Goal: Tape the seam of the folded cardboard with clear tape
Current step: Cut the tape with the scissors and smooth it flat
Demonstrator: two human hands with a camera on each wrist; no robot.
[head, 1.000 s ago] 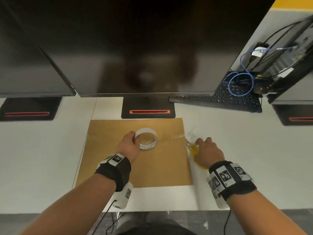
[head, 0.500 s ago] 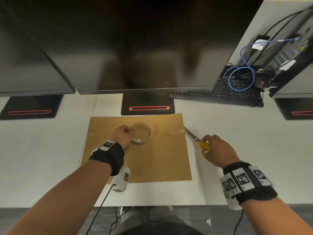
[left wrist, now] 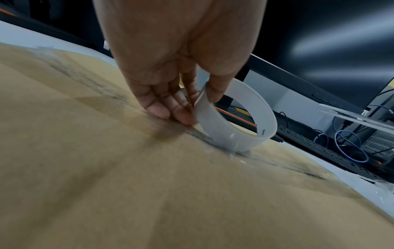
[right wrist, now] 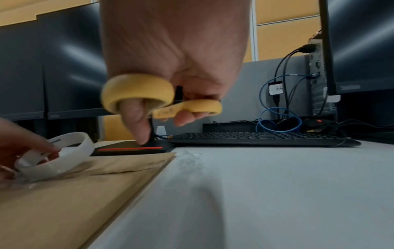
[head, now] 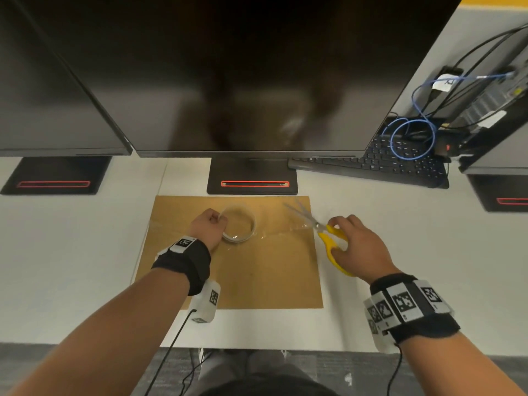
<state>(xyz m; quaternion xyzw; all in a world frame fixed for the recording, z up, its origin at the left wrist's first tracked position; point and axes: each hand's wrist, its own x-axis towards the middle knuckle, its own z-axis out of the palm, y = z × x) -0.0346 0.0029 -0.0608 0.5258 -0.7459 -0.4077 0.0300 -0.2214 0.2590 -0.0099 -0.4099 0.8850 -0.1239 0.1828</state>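
A flat brown cardboard sheet (head: 228, 270) lies on the white desk, with a strip of clear tape (head: 285, 231) running across its seam. My left hand (head: 210, 227) pinches the rim of the white tape roll (head: 240, 224), which rests tilted on the cardboard (left wrist: 106, 176); in the left wrist view my thumb and fingers grip the roll (left wrist: 238, 121). My right hand (head: 358, 244) holds yellow-handled scissors (head: 328, 232) at the cardboard's right edge, blades parted and pointing up-left over the tape. The right wrist view shows my thumb and fingers through the yellow scissor loops (right wrist: 149, 96).
A large black monitor (head: 243, 81) on its stand (head: 253, 178) rises just behind the cardboard. A black keyboard (head: 385, 164) with a coiled blue cable (head: 413, 138) sits at the back right. More monitor bases (head: 54, 174) flank both sides. The desk edge (head: 257, 345) runs near me.
My right hand lifted the scissors off the desk, swung the blades over the cardboard's right edge and opened them. The left hand tipped the tape roll lower onto the cardboard.
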